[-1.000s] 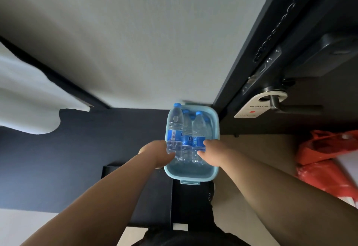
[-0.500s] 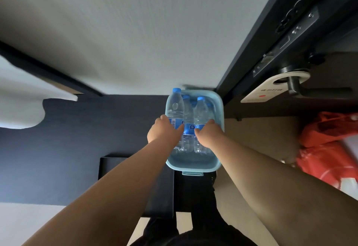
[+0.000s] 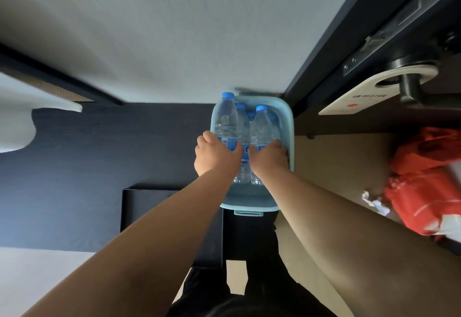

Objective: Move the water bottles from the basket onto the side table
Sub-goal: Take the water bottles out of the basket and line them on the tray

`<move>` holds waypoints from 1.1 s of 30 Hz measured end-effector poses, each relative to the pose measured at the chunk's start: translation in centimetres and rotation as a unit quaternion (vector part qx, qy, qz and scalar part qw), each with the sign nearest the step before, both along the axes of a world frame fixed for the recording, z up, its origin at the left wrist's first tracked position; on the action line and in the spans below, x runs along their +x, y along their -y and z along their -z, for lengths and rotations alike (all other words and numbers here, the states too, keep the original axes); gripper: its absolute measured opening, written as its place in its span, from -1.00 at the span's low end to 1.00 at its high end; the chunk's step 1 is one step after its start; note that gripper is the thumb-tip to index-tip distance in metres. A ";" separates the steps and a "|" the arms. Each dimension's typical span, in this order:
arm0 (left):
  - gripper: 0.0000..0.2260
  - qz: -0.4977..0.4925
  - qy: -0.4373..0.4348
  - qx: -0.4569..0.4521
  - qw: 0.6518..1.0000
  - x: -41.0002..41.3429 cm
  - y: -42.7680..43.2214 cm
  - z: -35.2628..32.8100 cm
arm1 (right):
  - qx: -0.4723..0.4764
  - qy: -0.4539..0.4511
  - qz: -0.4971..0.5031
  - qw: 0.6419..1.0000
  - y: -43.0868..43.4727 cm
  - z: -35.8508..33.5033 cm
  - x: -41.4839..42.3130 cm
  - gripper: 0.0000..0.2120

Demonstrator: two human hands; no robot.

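A light blue plastic basket [image 3: 285, 127] sits on the floor by the wall, holding several clear water bottles with blue caps. My left hand [image 3: 215, 157] is wrapped around the leftmost bottle [image 3: 225, 119] at its blue label. My right hand [image 3: 268, 158] grips the right front bottle [image 3: 262, 127] in the same way. Both bottles stand upright inside the basket. More bottles stand behind and between them, partly hidden. A black side table [image 3: 149, 207] lies just left of the basket, under my left forearm.
A dark door with a lever handle [image 3: 411, 87] and a hanging sign [image 3: 361, 97] stands at right. Red plastic bags [image 3: 429, 182] and crumpled paper lie on the tan floor. A dark wall panel and white bedding [image 3: 15, 122] fill the left.
Both hands have moved forward from the basket's near side and closed around two bottles. The view has shifted closer to the basket.
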State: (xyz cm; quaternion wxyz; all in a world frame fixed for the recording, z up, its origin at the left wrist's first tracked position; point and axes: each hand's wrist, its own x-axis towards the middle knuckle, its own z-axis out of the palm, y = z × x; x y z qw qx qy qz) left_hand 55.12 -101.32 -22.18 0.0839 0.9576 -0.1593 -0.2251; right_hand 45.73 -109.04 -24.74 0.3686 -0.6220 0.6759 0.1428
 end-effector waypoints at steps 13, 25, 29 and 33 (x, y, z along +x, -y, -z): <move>-0.50 0.027 -0.074 0.030 0.996 0.4 -0.4 -2.4 | 0.083 0.039 0.047 0.995 0.5 -2.7 -1.0 -0.38; -0.52 0.003 -0.100 0.035 0.994 -1.1 -5.0 -5.7 | 0.065 0.117 0.004 0.991 -1.7 -5.5 -3.9 -0.30; -0.54 -0.004 -0.101 0.018 0.995 -1.5 -5.7 -7.5 | 0.078 0.146 0.015 0.986 -1.5 -6.3 -5.0 -0.36; -0.57 -0.018 -0.086 0.009 0.996 -1.8 -6.9 -9.0 | 0.083 0.145 0.006 0.986 -1.4 -7.1 -5.9 -0.35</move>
